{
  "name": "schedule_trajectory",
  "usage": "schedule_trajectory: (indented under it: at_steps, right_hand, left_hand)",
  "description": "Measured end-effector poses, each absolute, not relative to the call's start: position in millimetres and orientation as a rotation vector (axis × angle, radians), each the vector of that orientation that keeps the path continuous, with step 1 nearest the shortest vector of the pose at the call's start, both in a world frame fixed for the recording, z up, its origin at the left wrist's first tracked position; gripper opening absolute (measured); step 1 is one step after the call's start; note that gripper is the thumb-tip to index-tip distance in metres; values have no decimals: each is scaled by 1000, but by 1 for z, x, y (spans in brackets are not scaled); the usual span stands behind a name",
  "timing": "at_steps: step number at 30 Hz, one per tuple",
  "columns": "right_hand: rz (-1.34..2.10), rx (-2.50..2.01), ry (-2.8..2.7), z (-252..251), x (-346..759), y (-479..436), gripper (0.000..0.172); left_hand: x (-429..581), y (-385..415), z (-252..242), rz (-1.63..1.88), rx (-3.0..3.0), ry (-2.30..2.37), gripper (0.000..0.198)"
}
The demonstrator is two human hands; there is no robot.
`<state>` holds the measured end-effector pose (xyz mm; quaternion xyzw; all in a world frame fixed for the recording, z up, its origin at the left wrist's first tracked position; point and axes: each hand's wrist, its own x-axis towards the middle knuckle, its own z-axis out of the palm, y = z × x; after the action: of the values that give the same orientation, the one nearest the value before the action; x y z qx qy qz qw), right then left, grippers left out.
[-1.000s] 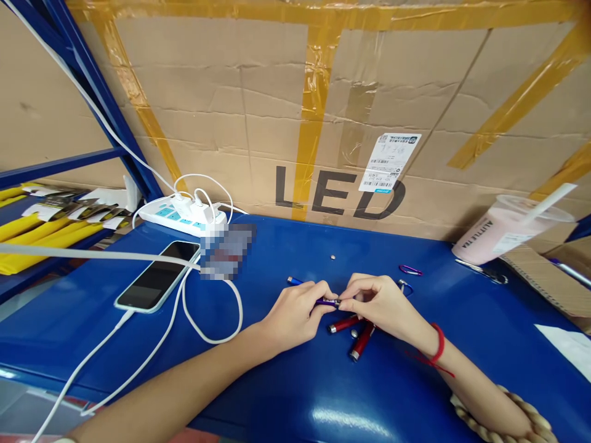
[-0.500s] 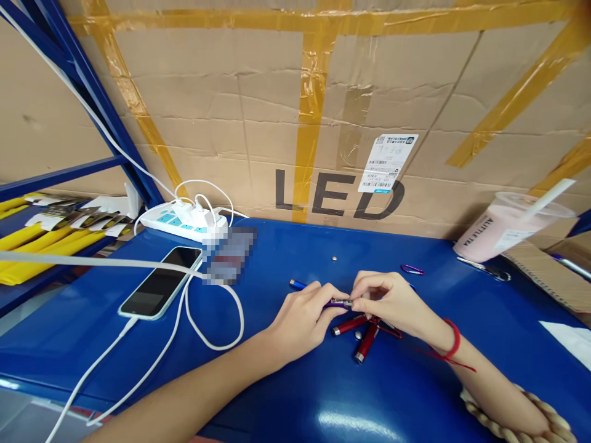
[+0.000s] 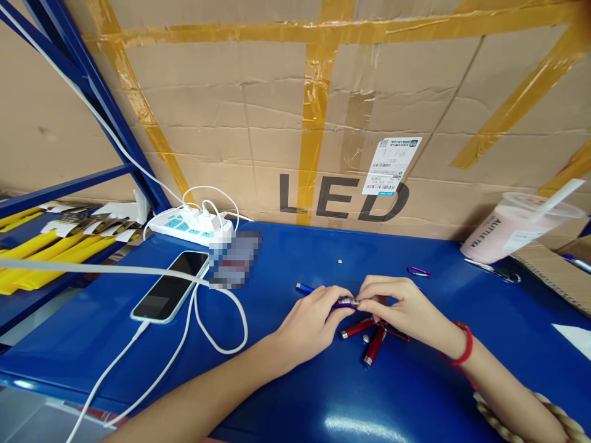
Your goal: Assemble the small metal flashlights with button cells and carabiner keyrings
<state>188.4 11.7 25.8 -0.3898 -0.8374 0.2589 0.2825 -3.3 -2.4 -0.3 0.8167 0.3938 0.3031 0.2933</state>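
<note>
My left hand (image 3: 309,323) is closed around a small purple pen-shaped tube (image 3: 345,302) low over the blue table (image 3: 286,381). My right hand (image 3: 401,306) pinches the tube's silver end from the right. Just below the hands lie two red tubes (image 3: 364,335) and a small silver cap (image 3: 366,339). A blue tube (image 3: 305,288) pokes out behind my left hand. A small round button cell (image 3: 340,261) sits farther back, and a purple carabiner clip (image 3: 418,271) lies behind my right hand.
A phone (image 3: 170,288) on a white cable lies at the left by a white power strip (image 3: 190,223). A big taped cardboard box marked LED (image 3: 323,123) walls the back. A pink drink cup (image 3: 512,227), scissors (image 3: 494,271) and yellow packets (image 3: 50,252) flank the table.
Both hands stay together on the purple tube, the fingers shifting slightly on it. The view has drifted a little, so everything sits slightly lower and to the right.
</note>
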Motion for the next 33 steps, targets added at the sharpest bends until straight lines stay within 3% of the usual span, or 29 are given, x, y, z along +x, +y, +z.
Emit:
schedule_trajectory:
  at_steps: [9, 15, 18, 25, 33]
  right_hand:
    - [248, -958, -2508, 32, 185, -3, 32]
    - [248, -975, -2496, 32, 177, -7, 37]
    - [423, -1051, -2384, 32, 170, -10, 43]
    - [1334, -1270, -1794, 31, 158, -18, 49]
    - [1487, -1254, -1675, 27, 163, -14, 53]
  left_hand:
    - [-4, -3, 2, 802, 2328, 967, 24]
    - [-3, -6, -5, 1004, 2352, 933, 25]
    - [-3, -6, -11, 1169, 2430, 953, 26]
    - [-4, -2, -12, 1579, 2564, 827, 20]
    - [-6, 3, -15, 1484, 2478, 828, 26]
